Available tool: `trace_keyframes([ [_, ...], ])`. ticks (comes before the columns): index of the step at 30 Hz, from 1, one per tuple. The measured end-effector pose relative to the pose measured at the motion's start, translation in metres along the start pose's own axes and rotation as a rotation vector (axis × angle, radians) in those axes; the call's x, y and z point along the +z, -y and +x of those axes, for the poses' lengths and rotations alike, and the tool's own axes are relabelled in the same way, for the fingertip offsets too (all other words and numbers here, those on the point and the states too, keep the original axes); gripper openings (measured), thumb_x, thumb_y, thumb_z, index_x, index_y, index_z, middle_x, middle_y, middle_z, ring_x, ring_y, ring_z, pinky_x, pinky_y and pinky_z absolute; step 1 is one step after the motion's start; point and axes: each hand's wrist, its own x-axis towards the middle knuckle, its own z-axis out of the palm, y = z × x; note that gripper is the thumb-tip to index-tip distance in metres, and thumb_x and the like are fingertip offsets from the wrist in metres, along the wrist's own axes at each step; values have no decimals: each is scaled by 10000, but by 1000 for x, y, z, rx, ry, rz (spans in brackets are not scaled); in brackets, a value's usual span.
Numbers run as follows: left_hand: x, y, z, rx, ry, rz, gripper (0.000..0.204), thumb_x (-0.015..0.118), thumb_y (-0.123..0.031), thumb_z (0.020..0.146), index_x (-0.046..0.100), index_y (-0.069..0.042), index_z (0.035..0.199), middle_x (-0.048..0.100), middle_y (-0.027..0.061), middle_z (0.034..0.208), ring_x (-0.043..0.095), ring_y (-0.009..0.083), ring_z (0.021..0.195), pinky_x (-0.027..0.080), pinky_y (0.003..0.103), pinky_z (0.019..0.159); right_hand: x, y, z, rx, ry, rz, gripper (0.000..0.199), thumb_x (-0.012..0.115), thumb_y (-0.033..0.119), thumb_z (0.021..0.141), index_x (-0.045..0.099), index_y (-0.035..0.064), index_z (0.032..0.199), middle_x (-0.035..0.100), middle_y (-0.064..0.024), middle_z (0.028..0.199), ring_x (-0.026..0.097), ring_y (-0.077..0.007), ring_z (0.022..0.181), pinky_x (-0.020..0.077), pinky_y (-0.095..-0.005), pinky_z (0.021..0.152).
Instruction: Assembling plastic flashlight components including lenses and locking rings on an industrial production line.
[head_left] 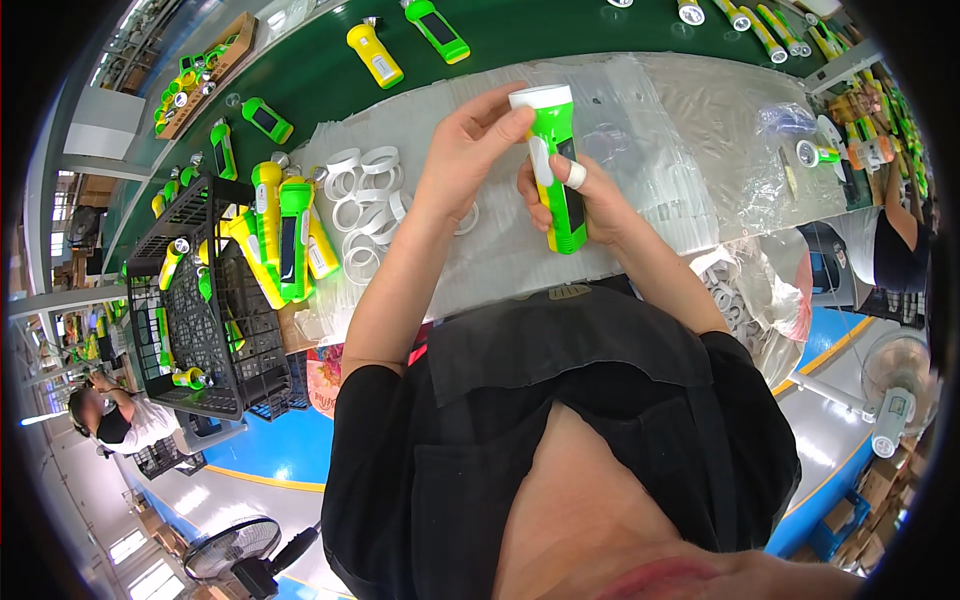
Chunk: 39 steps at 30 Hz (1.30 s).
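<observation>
A green and yellow flashlight [565,215] stands tilted over the table in front of me, its wide head up. My right hand [600,205] wraps round its body, with a white band on the thumb. At the top, the fingers of my left hand [480,140] pinch the white ring [541,96] on the flashlight's head. Loose white rings [375,215] lie in a heap left of my left forearm. Part of the flashlight's lower body is hidden by my right fingers.
A black crate [215,345] with several flashlights [296,240] stands at the left. Beyond the plastic-covered table [640,130] runs a green belt [540,35] with more flashlights. A bag of white rings [740,300] is at the right. Fans [893,420] and other people stand farther off.
</observation>
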Motion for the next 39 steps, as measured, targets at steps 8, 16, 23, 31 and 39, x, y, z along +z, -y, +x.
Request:
trace_keyframes([
  [8, -3, 2, -1, -45, 117, -107, 613, 652, -445, 900, 557, 16, 1293, 642, 97, 1130, 603, 178, 1030, 467, 338, 937, 5, 1, -4, 99, 22, -117, 505, 718, 462, 811, 545, 10, 956, 587, -81, 783, 602, -159, 607, 485, -296, 548],
  [16, 29, -18, -22, 2, 98, 66, 407, 771, -109, 744, 621, -12, 1110, 670, 71, 977, 642, 151, 889, 520, 297, 798, 17, -12, -17, -367, -339, -865, 613, 863, 296, 694, 567, 5, 1145, 670, -85, 923, 661, -197, 823, 533, -333, 721],
  [23, 37, -7, -45, 140, 190, 118, 321, 771, -150, 741, 620, -27, 996, 682, 77, 882, 642, 146, 855, 521, 294, 776, 27, -16, -42, -162, -156, -438, 799, 760, 73, 656, 362, 87, 1349, 616, -73, 1093, 614, -175, 1024, 476, -324, 917],
  [31, 31, -13, -33, 143, 208, 83, 359, 782, -141, 738, 608, -25, 1030, 681, 96, 910, 644, 157, 859, 514, 291, 793, 11, -3, -24, 143, -28, -415, 755, 777, 100, 661, 414, 72, 1323, 623, -78, 1090, 598, -203, 1076, 484, -342, 891],
  [39, -9, -24, 55, 785, 102, 917, 861, 897, -322, 619, 492, -46, 1327, 488, 170, 1388, 458, 350, 1302, 367, 436, 1066, -60, 76, 89, -896, -347, -1489, 572, 750, 22, 657, 595, 137, 1195, 607, -84, 1263, 576, -334, 1123, 498, -400, 934],
])
